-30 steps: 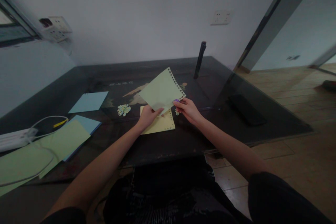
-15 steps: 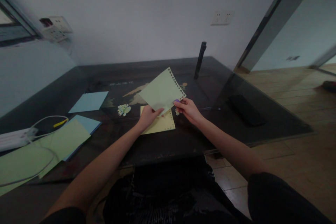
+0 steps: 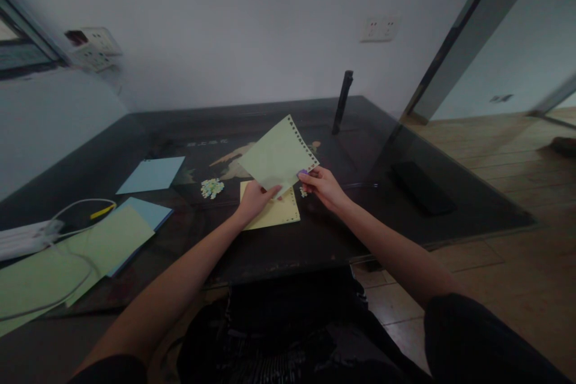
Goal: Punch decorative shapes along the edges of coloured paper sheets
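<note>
My left hand (image 3: 255,199) pinches the lower corner of a pale green sheet of paper (image 3: 275,155), which is tilted up above the table. A row of small punched holes runs along the sheet's right edge. In my right hand (image 3: 327,189) is a small purple craft punch (image 3: 302,174), closed in my fingers at the sheet's lower right edge. Beneath the hands lies a yellow sheet (image 3: 272,217) with holes along its right edge. Tiny paper cutouts form a pile (image 3: 212,188) to the left, and a few more cutouts (image 3: 303,192) lie under my right hand.
Blue sheets (image 3: 153,175) and long green sheets (image 3: 130,231) lie at the left, beside a white power strip (image 3: 27,240) with a cable. A black upright stick-like object (image 3: 343,103) stands at the back. A dark flat object (image 3: 422,188) rests on the right of the dark table (image 3: 288,252).
Both hands, the green sheet and the punch keep almost the same place. The whole view has shifted very slightly.
</note>
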Tool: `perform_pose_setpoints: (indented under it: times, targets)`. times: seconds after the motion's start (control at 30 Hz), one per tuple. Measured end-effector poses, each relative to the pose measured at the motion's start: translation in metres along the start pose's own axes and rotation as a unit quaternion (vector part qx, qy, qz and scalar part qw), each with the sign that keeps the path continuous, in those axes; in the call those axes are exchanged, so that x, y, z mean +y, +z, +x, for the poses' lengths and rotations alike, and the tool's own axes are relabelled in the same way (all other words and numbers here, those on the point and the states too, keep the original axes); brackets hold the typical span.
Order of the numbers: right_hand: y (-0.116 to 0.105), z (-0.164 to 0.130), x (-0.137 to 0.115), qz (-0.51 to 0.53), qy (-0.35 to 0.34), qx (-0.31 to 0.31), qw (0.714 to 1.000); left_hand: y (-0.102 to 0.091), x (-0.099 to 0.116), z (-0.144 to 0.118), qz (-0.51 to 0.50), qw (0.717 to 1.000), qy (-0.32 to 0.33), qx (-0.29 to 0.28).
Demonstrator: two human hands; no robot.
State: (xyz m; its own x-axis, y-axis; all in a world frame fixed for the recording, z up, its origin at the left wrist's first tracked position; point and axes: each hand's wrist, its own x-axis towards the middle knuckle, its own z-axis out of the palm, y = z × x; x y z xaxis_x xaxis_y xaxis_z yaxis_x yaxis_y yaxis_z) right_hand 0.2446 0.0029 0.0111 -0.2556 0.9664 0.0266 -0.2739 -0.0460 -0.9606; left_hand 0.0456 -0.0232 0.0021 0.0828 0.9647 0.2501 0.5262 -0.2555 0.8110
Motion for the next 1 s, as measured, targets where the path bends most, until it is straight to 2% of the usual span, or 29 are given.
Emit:
perform_pose_setpoints:
  times: [0.4,0.73,1.0]
  targets:
    - [-0.012,0.006,0.001,-0.023,0.014,0.005,1.000,0.011,-0.008,0.002,-0.040,0.999,0.025,-0.024]
    - [-0.016,0.008,-0.002,-0.027,0.003,0.011,1.000,0.010,-0.007,0.002,-0.022,0.998,0.024,-0.057]
    - [-0.018,0.007,-0.005,-0.045,0.022,-0.017,0.999,0.012,-0.012,0.002,-0.043,0.997,0.010,-0.063]
